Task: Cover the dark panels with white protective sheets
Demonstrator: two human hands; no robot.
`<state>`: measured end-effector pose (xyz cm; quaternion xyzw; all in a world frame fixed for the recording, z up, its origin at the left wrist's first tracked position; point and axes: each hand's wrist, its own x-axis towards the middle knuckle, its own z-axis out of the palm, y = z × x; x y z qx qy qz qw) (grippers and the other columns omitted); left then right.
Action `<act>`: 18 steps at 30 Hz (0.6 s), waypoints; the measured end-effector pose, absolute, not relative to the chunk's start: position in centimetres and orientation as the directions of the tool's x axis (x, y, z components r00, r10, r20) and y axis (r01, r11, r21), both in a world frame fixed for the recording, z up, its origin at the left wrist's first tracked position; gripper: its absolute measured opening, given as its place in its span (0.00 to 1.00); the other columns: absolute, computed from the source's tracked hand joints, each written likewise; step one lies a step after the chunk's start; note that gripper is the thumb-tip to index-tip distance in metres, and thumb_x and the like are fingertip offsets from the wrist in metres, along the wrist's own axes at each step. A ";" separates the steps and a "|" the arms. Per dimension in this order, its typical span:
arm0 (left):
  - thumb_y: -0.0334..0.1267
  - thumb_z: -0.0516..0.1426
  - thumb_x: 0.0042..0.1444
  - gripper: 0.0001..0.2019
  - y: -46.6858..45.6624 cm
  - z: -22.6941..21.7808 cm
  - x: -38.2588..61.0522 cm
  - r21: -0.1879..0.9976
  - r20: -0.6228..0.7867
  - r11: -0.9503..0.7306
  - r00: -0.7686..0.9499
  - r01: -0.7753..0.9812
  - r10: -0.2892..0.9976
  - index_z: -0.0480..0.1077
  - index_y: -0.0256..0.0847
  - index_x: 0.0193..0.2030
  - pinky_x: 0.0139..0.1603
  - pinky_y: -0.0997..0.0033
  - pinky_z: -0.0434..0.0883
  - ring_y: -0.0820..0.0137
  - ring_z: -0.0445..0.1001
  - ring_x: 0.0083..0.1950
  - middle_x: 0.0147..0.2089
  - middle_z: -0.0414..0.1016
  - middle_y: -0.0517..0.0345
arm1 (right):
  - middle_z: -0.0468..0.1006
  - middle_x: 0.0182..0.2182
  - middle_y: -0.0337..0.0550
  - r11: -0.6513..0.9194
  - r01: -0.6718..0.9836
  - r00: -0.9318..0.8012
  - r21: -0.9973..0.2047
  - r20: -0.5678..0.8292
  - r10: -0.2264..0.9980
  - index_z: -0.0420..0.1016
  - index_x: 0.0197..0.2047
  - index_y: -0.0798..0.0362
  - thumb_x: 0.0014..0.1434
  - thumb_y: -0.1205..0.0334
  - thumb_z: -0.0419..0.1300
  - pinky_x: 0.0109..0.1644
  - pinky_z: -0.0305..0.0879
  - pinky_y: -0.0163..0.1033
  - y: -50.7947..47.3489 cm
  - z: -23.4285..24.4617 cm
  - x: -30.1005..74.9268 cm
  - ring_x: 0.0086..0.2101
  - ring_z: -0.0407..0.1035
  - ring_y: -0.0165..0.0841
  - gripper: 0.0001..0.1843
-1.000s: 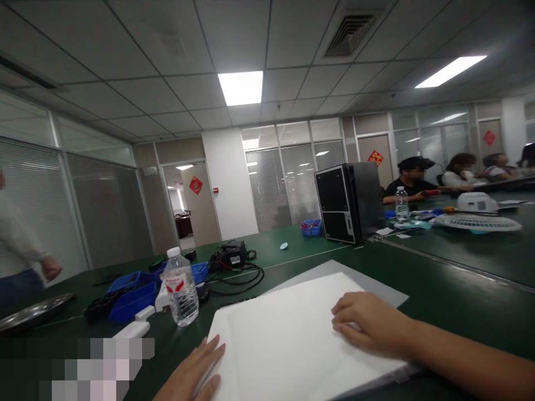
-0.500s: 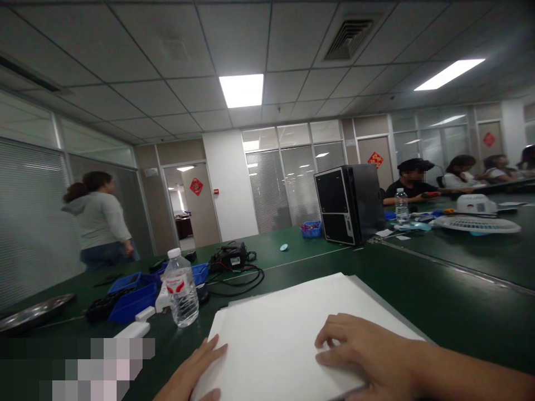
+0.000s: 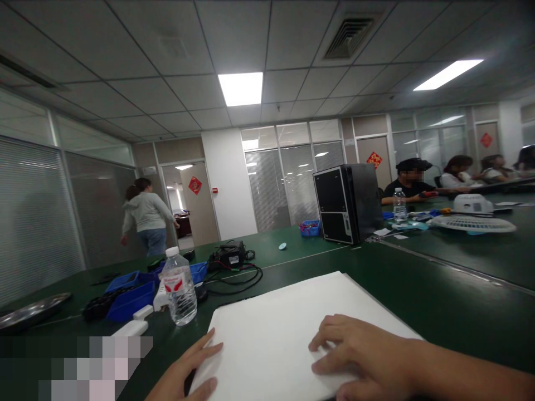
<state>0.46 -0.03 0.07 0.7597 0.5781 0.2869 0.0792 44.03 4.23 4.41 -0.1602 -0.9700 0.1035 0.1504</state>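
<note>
A large white paper sheet (image 3: 267,334), which looks like the top of a thin stack, lies on the green table in front of me. My left hand (image 3: 190,365) is at its left edge, fingers apart, with the fingertips over the paper. Resting on the right part of the sheet is my right hand (image 3: 359,351), its fingers bent and spread, holding nothing I can see. A thin dark edge shows under the paper at the far left corner. What lies beneath the sheet is mostly hidden.
Left of the paper stand a water bottle (image 3: 179,287), blue bins (image 3: 131,301) and a metal tray (image 3: 33,312). Beyond are a black adapter with cables (image 3: 228,256) and a computer tower (image 3: 349,203). A fan grille (image 3: 472,224) lies right. Several people are in the room.
The top sheet now covers most of the greyish margin that showed along its far right side. My left hand has shifted slightly left. A person in grey has walked towards the doorway.
</note>
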 end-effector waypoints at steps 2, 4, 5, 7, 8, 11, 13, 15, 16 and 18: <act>0.55 0.59 0.61 0.24 -0.2 0.4 0.5 0.425 0.353 -0.322 0.173 0.846 0.920 0.75 0.53 0.61 0.68 0.47 0.65 0.52 0.67 0.70 0.72 0.66 0.55 | 0.76 0.56 0.52 0.925 0.280 -0.901 -0.258 0.262 0.346 0.78 0.59 0.47 0.61 0.43 0.62 0.55 0.64 0.53 4.2 4.5 44.0 0.52 0.70 0.48 0.27; 0.56 0.58 0.62 0.24 -0.8 0.8 0.4 0.359 0.345 -0.357 0.233 0.862 0.909 0.73 0.55 0.63 0.67 0.45 0.65 0.51 0.66 0.71 0.73 0.63 0.55 | 0.77 0.56 0.52 0.919 0.289 -0.898 -0.269 0.257 0.358 0.78 0.59 0.46 0.61 0.43 0.62 0.55 0.63 0.54 4.1 4.6 43.8 0.52 0.70 0.49 0.27; 0.58 0.57 0.62 0.26 -1.1 1.0 0.4 0.316 0.339 -0.397 0.288 0.862 0.896 0.71 0.57 0.65 0.68 0.43 0.64 0.50 0.64 0.72 0.75 0.60 0.56 | 0.76 0.56 0.52 0.913 0.300 -0.894 -0.277 0.251 0.370 0.78 0.60 0.46 0.61 0.44 0.63 0.56 0.63 0.54 4.0 4.6 43.8 0.52 0.70 0.49 0.27; 0.63 0.59 0.58 0.31 -2.0 1.2 0.8 0.237 0.333 -0.502 0.416 0.832 0.846 0.66 0.62 0.68 0.69 0.38 0.59 0.47 0.57 0.75 0.77 0.55 0.57 | 0.76 0.56 0.50 0.902 0.319 -0.889 -0.290 0.240 0.391 0.77 0.59 0.45 0.59 0.45 0.65 0.56 0.64 0.54 3.9 4.6 43.6 0.52 0.70 0.49 0.27; 0.66 0.59 0.55 0.34 -2.4 1.3 1.1 0.207 0.336 -0.552 0.471 0.808 0.816 0.65 0.64 0.68 0.70 0.36 0.56 0.46 0.53 0.76 0.77 0.54 0.58 | 0.76 0.56 0.50 0.899 0.325 -0.886 -0.294 0.239 0.398 0.78 0.59 0.45 0.59 0.46 0.65 0.56 0.64 0.53 3.8 4.6 43.6 0.52 0.70 0.48 0.27; 0.70 0.59 0.52 0.35 -3.3 1.3 2.1 0.154 0.350 -0.614 0.539 0.774 0.767 0.66 0.66 0.66 0.72 0.32 0.46 0.46 0.51 0.77 0.75 0.59 0.59 | 0.76 0.56 0.50 0.899 0.333 -0.881 -0.285 0.245 0.404 0.78 0.58 0.45 0.59 0.46 0.66 0.55 0.65 0.52 3.6 4.5 43.4 0.52 0.70 0.47 0.26; 0.69 0.59 0.54 0.34 -3.6 1.7 2.4 0.149 0.353 -0.619 0.543 0.771 0.762 0.67 0.65 0.66 0.73 0.32 0.44 0.47 0.53 0.76 0.74 0.62 0.60 | 0.77 0.56 0.50 0.901 0.337 -0.881 -0.273 0.246 0.404 0.78 0.58 0.45 0.58 0.46 0.65 0.56 0.64 0.52 3.5 4.6 43.2 0.52 0.70 0.47 0.26; 0.67 0.59 0.56 0.33 -3.8 2.3 2.1 0.159 0.335 -0.630 0.558 0.760 0.759 0.66 0.65 0.67 0.74 0.34 0.47 0.48 0.56 0.76 0.74 0.63 0.60 | 0.77 0.56 0.50 0.909 0.331 -0.889 -0.255 0.240 0.391 0.78 0.57 0.46 0.59 0.46 0.65 0.56 0.64 0.53 3.4 4.7 43.1 0.52 0.70 0.48 0.26; 0.65 0.59 0.56 0.32 -3.8 2.6 1.9 0.167 0.316 -0.635 0.569 0.754 0.759 0.65 0.66 0.67 0.74 0.37 0.51 0.49 0.58 0.75 0.73 0.63 0.60 | 0.77 0.56 0.50 0.914 0.323 -0.895 -0.246 0.236 0.380 0.78 0.57 0.46 0.59 0.46 0.64 0.56 0.64 0.54 3.4 4.7 43.1 0.52 0.70 0.48 0.26; 0.62 0.60 0.58 0.30 -3.6 3.0 1.3 0.183 0.273 -0.640 0.587 0.746 0.762 0.64 0.68 0.67 0.73 0.44 0.59 0.52 0.63 0.73 0.72 0.65 0.62 | 0.77 0.56 0.51 0.925 0.304 -0.906 -0.227 0.231 0.354 0.78 0.57 0.47 0.60 0.46 0.63 0.56 0.64 0.54 3.5 4.9 43.1 0.51 0.70 0.48 0.25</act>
